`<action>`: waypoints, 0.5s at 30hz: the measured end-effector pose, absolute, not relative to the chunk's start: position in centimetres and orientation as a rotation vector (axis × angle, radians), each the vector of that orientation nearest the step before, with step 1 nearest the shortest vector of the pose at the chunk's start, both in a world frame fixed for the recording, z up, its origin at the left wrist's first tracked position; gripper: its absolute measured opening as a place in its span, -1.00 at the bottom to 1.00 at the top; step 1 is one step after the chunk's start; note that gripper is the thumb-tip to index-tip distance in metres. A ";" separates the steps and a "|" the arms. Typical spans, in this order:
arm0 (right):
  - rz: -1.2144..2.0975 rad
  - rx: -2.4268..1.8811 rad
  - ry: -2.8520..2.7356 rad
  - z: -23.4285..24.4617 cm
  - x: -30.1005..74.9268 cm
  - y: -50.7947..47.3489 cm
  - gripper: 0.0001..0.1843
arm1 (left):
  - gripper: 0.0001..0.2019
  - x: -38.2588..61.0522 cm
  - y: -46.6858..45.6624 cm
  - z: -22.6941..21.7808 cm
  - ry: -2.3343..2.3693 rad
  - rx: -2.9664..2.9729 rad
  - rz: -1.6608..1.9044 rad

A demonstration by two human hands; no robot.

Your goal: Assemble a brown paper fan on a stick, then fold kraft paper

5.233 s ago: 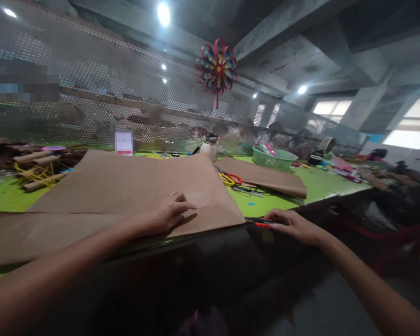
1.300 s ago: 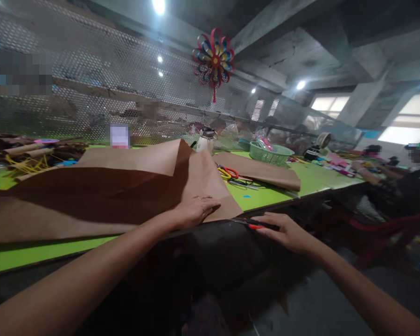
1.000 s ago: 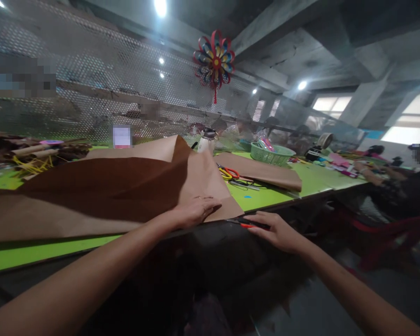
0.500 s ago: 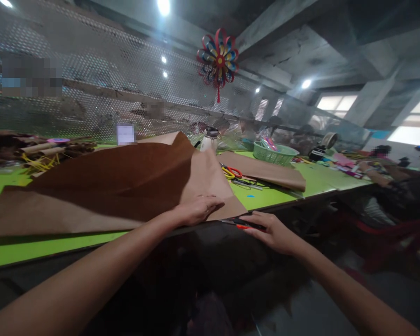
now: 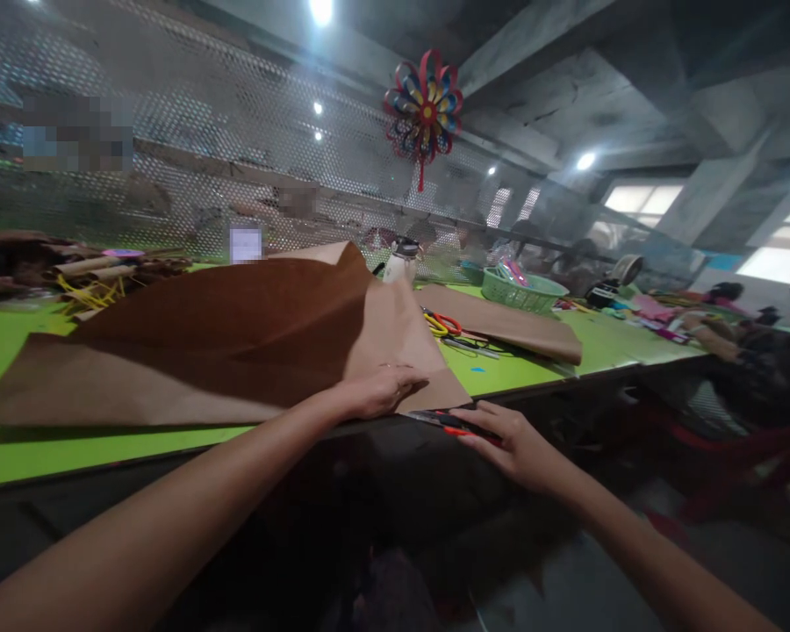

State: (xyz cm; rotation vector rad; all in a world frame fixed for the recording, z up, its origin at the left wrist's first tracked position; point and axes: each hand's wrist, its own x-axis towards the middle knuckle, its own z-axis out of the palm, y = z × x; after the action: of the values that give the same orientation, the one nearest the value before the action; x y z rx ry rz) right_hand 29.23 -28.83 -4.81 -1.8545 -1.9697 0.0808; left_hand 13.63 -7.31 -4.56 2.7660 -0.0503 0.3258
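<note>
A large sheet of brown paper (image 5: 395, 338) lies partly folded over on the green table, its left part in shadow. My left hand (image 5: 387, 391) rests on its near right corner by the table edge, fingers bent together and holding it there. In my right hand (image 5: 517, 441) is a pair of scissors (image 5: 459, 421) with red and black handles. Their blades point left, at the paper's near edge just below my left fingers. How far the blades are apart is hard to tell.
Yellow- and orange-handled scissors (image 5: 444, 325) lie behind the paper, near a folded brown sheet (image 5: 513, 322). Farther back are a white bottle (image 5: 400, 262) and a green basket (image 5: 525, 291). Brown scraps with yellow strips (image 5: 98, 285) lie left. Another person's arm (image 5: 714, 333) is at right.
The whole view has shifted slightly, so table and paper appear a little higher and to the right. A bit more of the scissor blades shows; both hands keep their places at the paper's corner.
</note>
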 end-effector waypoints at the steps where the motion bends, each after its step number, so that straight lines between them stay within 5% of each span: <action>1: 0.083 -1.832 -1.974 -4.9 28.9 -28.4 -0.61 | -0.57 13.6 -7.3 -4.6 -0.040 2.768 0.318; 15: 0.092 -1.780 -1.946 -5.5 26.7 -26.6 -0.63 | -0.58 13.7 -7.1 -4.7 -0.024 2.804 0.280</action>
State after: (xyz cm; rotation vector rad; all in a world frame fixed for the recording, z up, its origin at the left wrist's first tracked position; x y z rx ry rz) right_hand 26.70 -26.60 -5.50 -1.7796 -1.9458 0.0915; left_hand 13.71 -7.15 -4.71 2.8036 -0.0243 0.2799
